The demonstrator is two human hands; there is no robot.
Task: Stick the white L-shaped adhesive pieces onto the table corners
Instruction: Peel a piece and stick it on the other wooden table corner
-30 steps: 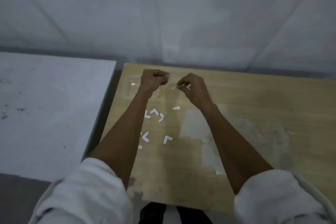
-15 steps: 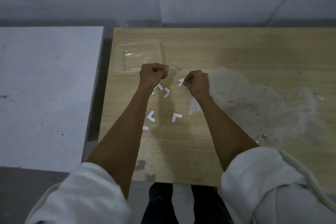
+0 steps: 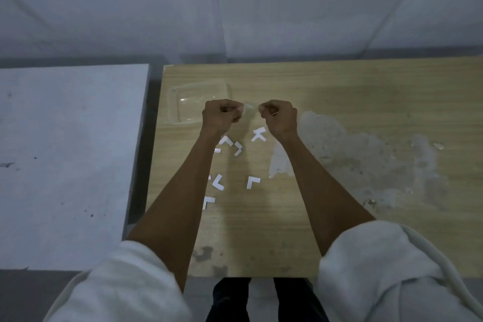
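White L-shaped pieces (image 3: 253,182) lie loose mid-frame on the wooden table (image 3: 339,86), in reach below both raised hands: right hand (image 3: 279,117) pinches a pale sliver (image 3: 274,113), likely peeling backing; left hand (image 3: 220,115) curled, contents unclear.

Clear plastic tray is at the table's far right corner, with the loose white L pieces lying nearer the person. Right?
Wrong side: the head view shows the clear plastic tray at the far left corner of the table. The loose white L pieces do lie nearer the person.
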